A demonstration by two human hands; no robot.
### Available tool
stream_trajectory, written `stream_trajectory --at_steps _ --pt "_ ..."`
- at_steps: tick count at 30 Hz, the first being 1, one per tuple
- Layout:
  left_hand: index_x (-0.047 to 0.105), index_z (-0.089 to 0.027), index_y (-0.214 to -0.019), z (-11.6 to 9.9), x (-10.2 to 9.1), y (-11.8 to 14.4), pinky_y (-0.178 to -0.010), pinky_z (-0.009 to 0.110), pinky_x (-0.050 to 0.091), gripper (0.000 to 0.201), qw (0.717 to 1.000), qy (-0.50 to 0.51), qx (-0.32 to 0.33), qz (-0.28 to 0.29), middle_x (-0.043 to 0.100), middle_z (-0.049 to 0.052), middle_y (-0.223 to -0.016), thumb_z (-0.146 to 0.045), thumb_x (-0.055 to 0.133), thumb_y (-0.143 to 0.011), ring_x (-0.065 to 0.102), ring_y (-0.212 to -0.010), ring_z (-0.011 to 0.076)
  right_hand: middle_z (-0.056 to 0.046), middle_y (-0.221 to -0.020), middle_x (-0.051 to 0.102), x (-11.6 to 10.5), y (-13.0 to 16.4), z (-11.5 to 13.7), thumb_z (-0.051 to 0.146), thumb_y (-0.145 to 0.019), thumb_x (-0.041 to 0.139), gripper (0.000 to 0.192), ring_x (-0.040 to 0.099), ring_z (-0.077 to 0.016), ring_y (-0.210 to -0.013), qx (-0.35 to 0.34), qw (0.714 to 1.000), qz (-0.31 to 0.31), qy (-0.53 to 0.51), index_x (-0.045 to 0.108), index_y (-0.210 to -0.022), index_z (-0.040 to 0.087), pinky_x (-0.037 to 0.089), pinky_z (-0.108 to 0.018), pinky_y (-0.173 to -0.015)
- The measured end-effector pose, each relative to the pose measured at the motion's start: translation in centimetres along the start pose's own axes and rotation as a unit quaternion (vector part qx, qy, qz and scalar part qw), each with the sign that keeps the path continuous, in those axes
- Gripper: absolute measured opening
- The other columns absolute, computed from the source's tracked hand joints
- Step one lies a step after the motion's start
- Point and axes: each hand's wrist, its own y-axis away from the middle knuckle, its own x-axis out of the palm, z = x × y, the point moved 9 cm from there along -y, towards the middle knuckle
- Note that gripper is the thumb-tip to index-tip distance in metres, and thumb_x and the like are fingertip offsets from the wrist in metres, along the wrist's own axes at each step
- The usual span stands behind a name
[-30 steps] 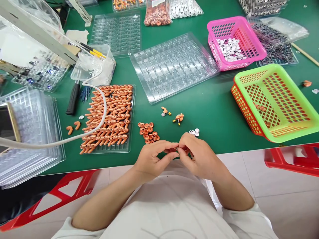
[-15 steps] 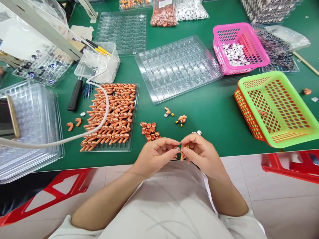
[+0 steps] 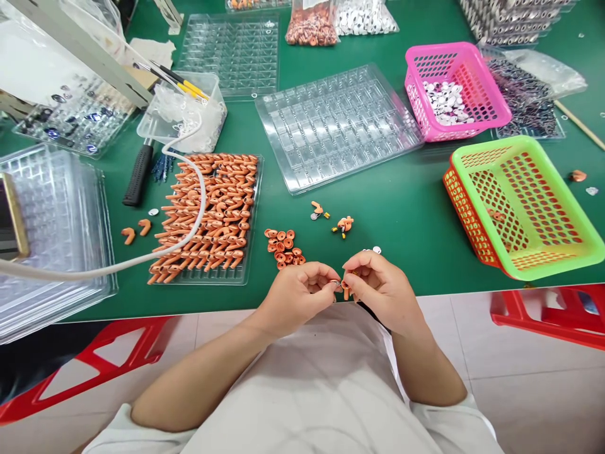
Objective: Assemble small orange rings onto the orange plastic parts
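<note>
My left hand (image 3: pixel 302 293) is closed in a pinch on a small round earbud part, mostly covered by the fingertips. Close beside it, my right hand (image 3: pixel 380 290) pinches an orange earbud shell (image 3: pixel 346 291) whose stem points down. The fingertips of both hands almost meet at the table's front edge. Just beyond my left hand lies a pile of round orange earbud caps (image 3: pixel 285 247). Two orange shells with small yellow-tipped parts, one farther off (image 3: pixel 317 208) and one nearer (image 3: pixel 346 223), rest on the green table. White discs (image 3: pixel 376 250) lie behind my right hand, partly hidden.
A clear tray packed with orange earbud shells (image 3: pixel 208 217) stands left, with a white cable (image 3: pixel 204 195) arching over it. Another clear tray (image 3: pixel 338 126) lies ahead. On the right are a green basket (image 3: pixel 567 214) and a pink basket (image 3: pixel 491 113) holding white pieces.
Both hands stay together in nearly the same place, still pinching the small parts. The orange shell shows slightly less below my right fingers. The view has shifted slightly.
</note>
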Motion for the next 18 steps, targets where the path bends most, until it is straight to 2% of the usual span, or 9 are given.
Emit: stream_trajectory --at_steps 12,18 --pt "0.068 -0.016 -0.082 -1.1 0.0 0.0 -0.059 0.018 0.051 0.012 0.99 -0.115 0.085 -0.016 0.07 0.0 -0.07 -0.016 0.057 -0.081 0.065 -0.061 0.0113 0.002 -0.075 0.063 -0.1 -0.2 -0.2 0.021 -0.089 0.06 0.004 0.064 -0.0138 -0.064 0.001 1.0 -0.013 0.023 0.059 -0.093 0.023 0.049 -0.024 -0.053" --pt "0.068 -0.016 -0.083 -2.2 0.3 0.4 -0.057 0.019 0.048 0.017 0.965 -0.211 0.151 -0.037 0.07 0.0 -0.068 -0.013 0.052 -0.082 0.063 -0.059 0.0111 0.002 -0.077 0.063 -0.1 -0.3 -0.2 0.019 -0.089 0.059 0.005 0.065 -0.0137 -0.066 0.006 0.999 -0.012 0.041 0.059 -0.092 0.022 0.05 -0.024 -0.057"
